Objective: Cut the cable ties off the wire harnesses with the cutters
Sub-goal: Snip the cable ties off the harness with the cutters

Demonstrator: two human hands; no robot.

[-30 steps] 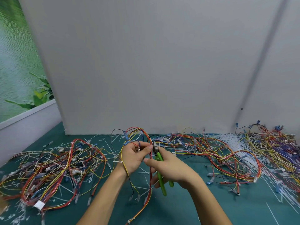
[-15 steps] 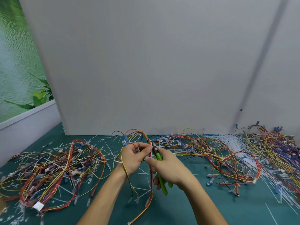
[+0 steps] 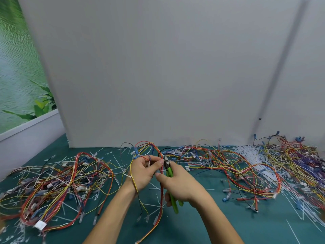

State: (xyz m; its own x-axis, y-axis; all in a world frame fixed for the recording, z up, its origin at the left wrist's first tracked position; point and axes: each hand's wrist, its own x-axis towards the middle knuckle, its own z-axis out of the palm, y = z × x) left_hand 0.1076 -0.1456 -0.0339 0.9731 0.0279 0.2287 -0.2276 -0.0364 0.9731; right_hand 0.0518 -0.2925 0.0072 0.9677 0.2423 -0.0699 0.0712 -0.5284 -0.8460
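Both of your hands meet low in the middle of the view, above the green mat (image 3: pixel 219 226). Your left hand (image 3: pixel 142 171) grasps the held harness (image 3: pixel 161 210). Its fingers curl round the wires and the thumb tip presses against the red-and-orange bundle. The harness loops up behind your fingers and hangs down past your wrist, with its lower end trailing onto the mat.

Your right hand (image 3: pixel 182 184) is clenched round the green-handled cutters (image 3: pixel 174 205). The handles run down out of your palm, and the dark head points up at the bundle just beside your left thumb. The head is too small to tell whether the blades are closed or whether a tie sits between them.

To your left lies a tangled pile of harnesses (image 3: pixel 61 184) with white ties on it and a white connector (image 3: pixel 40 225) at its near edge. To your right a second pile (image 3: pixel 228 166) spreads across the mat. Beyond it, at the far right, is a third pile (image 3: pixel 299 161) with more purple and yellow wire. Between those two lies a heap of white cable ties (image 3: pixel 249 154). Loose white tie offcuts (image 3: pixel 206 189) lie scattered on the mat around your forearms. A plain white board (image 3: pixel 158 67) stands upright along the back of the mat.
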